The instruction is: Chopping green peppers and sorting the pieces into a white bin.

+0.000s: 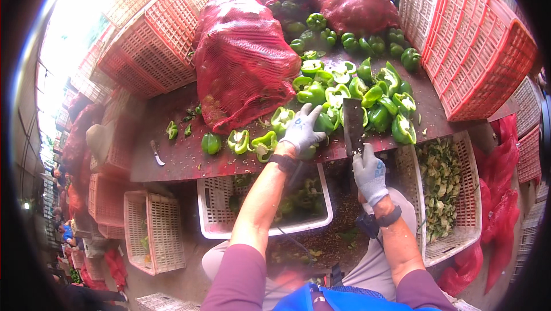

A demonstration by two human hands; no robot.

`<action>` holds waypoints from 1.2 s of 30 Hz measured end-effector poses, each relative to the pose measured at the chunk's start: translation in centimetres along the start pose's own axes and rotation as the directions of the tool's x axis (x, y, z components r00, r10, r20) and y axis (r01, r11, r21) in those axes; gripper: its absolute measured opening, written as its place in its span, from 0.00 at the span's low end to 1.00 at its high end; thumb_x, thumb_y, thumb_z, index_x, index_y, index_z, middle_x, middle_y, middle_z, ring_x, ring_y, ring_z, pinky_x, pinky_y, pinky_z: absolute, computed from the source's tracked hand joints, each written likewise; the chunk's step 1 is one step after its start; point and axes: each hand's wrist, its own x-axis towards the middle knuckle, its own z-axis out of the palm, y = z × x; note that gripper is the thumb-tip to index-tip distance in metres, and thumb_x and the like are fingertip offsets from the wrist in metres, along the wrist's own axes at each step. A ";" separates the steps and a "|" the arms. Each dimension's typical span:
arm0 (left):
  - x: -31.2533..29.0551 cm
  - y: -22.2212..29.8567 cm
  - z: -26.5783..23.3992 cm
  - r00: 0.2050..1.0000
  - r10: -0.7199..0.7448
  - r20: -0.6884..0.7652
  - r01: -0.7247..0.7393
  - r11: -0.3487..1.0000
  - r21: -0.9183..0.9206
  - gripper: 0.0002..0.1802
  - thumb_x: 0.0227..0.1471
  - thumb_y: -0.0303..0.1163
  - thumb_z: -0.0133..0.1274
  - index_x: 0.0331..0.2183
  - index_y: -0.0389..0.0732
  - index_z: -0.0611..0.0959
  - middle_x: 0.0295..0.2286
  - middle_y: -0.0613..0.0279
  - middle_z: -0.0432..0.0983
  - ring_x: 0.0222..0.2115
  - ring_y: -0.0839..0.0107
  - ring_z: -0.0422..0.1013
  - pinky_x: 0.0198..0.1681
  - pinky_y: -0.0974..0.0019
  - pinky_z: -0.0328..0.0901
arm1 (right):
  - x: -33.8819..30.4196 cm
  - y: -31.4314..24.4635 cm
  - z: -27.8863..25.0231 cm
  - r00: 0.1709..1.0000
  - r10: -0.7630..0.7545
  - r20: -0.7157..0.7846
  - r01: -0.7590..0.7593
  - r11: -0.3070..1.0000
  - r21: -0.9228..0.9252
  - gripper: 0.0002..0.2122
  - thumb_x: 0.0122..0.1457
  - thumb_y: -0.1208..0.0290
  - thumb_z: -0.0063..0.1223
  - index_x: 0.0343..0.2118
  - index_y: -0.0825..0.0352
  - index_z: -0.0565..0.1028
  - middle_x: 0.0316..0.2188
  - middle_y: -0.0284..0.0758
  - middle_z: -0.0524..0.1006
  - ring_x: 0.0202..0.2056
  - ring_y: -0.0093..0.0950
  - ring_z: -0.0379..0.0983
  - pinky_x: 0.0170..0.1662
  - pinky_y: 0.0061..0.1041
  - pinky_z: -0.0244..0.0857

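Green pepper halves [338,95] lay heaped on the desk [172,159] just beyond both gloved hands, the left hand [301,130] spread open on them, the right hand [369,172] clamped on a cleaver [353,122], seemingly mid-chopping, needing one pepper steadied under the blade.

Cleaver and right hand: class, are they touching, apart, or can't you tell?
Touching. The head view shows the gloved right hand wrapped round the handle of the cleaver, whose blade stands on the table beside cut green peppers.

Red mesh sack [241,58], stacked pink crates [476,41], small knife [157,153] (lying apart), white basket of scraps [466,236].
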 end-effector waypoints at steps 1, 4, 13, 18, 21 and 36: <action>0.1 0.0 -0.5 1.000 0.001 0.005 -0.001 1.000 0.002 0.54 0.42 0.41 0.70 0.67 0.48 0.62 0.59 0.40 0.64 0.59 0.46 0.65 0.62 0.54 0.62 | 0.0 0.0 0.3 0.999 -0.007 0.032 0.008 0.999 -0.054 0.10 0.65 0.68 0.48 0.45 0.67 0.69 0.21 0.49 0.77 0.26 0.52 0.78 0.31 0.50 0.69; -0.1 0.6 -1.7 0.963 -0.191 0.190 0.200 0.980 -0.025 0.55 0.43 0.46 0.71 0.67 0.45 0.61 0.57 0.45 0.69 0.55 0.50 0.70 0.57 0.52 0.66 | 0.6 -0.3 1.1 0.989 -0.029 0.146 0.060 0.975 -0.214 0.11 0.65 0.66 0.47 0.46 0.65 0.69 0.24 0.50 0.80 0.29 0.52 0.79 0.34 0.52 0.70; -0.9 0.4 -0.4 0.983 -0.164 0.080 0.174 0.976 -0.133 0.41 0.43 0.44 0.70 0.56 0.39 0.74 0.51 0.44 0.73 0.53 0.47 0.71 0.56 0.52 0.67 | 5.1 -1.7 0.1 0.900 0.053 0.434 0.110 0.934 -0.341 0.13 0.63 0.66 0.46 0.45 0.69 0.69 0.31 0.54 0.81 0.38 0.55 0.79 0.43 0.52 0.71; -1.7 -3.0 2.5 0.983 -0.182 0.024 0.184 0.974 -0.129 0.40 0.42 0.42 0.70 0.56 0.41 0.75 0.51 0.45 0.74 0.52 0.47 0.71 0.56 0.52 0.68 | 8.4 -2.9 1.4 0.825 -0.032 0.564 0.191 0.956 -0.225 0.14 0.60 0.68 0.46 0.44 0.72 0.73 0.40 0.54 0.81 0.46 0.52 0.78 0.50 0.48 0.69; -0.7 -3.0 3.3 0.986 -0.162 -0.048 0.156 0.981 -0.114 0.39 0.42 0.41 0.70 0.55 0.41 0.75 0.49 0.46 0.74 0.51 0.47 0.72 0.55 0.51 0.68 | 10.4 -2.4 4.0 0.845 -0.075 0.529 0.250 0.930 -0.268 0.16 0.60 0.68 0.48 0.47 0.73 0.75 0.37 0.52 0.83 0.41 0.46 0.81 0.43 0.43 0.73; -3.3 -3.5 -3.8 0.903 -0.384 -0.191 -0.026 0.396 -0.918 0.34 0.46 0.19 0.65 0.55 0.38 0.72 0.48 0.61 0.75 0.48 0.69 0.73 0.54 0.64 0.69 | 8.8 1.2 -12.1 0.997 -0.013 0.072 0.057 0.760 -0.647 0.15 0.62 0.65 0.46 0.51 0.63 0.71 0.27 0.50 0.82 0.32 0.49 0.82 0.36 0.52 0.73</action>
